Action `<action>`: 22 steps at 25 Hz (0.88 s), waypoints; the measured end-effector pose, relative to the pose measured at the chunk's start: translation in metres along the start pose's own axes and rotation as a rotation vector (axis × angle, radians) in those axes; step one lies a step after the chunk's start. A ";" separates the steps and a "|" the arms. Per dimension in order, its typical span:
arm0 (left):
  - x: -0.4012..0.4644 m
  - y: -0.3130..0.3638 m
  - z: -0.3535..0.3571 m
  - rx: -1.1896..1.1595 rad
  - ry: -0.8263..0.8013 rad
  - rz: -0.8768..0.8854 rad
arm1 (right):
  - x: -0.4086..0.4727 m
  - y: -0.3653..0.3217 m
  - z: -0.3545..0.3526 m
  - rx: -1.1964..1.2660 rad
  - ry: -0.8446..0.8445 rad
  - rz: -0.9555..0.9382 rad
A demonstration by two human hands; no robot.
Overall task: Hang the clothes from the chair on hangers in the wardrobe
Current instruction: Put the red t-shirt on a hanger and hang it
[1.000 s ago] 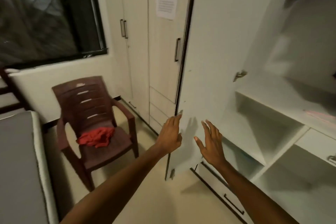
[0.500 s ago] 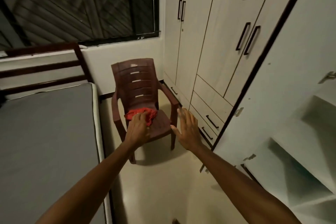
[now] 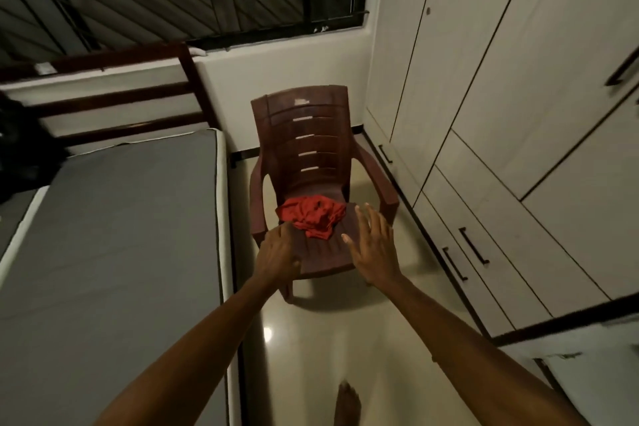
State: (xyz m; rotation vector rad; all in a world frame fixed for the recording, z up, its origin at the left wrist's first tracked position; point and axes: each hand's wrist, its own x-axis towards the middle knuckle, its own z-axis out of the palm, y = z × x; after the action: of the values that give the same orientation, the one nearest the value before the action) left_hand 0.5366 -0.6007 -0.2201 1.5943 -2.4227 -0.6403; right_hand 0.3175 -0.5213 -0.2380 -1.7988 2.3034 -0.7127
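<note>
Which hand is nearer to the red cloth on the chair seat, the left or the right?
Left. The left hand reaches to the near-left edge of the red cloth, apparently almost touching it. The right hand is spread open to its right, clearly apart.

A crumpled red cloth garment [image 3: 313, 216] lies in a loose heap on the seat of the brown plastic armchair [image 3: 304, 135], near the backrest. White wooden wardrobe [image 3: 501, 86] stands just beside, its doors closed.

One head-worn camera looks forward and steeply down, near the chair [image 3: 304, 162] between bed [image 3: 114, 235] and wardrobe [image 3: 501, 114].
</note>
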 end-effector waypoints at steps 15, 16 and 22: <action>0.267 -0.082 0.118 0.051 -0.392 -0.014 | 0.172 0.062 0.188 -0.028 -0.181 0.359; 0.286 -0.091 0.130 0.061 -0.420 -0.007 | 0.181 0.068 0.212 -0.044 -0.191 0.379; 0.397 -0.150 0.214 0.059 -0.493 -0.022 | 0.235 0.097 0.341 0.000 -0.374 0.410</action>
State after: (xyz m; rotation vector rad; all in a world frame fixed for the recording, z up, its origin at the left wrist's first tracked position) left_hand 0.4181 -0.9558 -0.5130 1.6415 -2.7832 -1.0861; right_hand 0.2973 -0.8222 -0.5382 -1.2581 2.2922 -0.2814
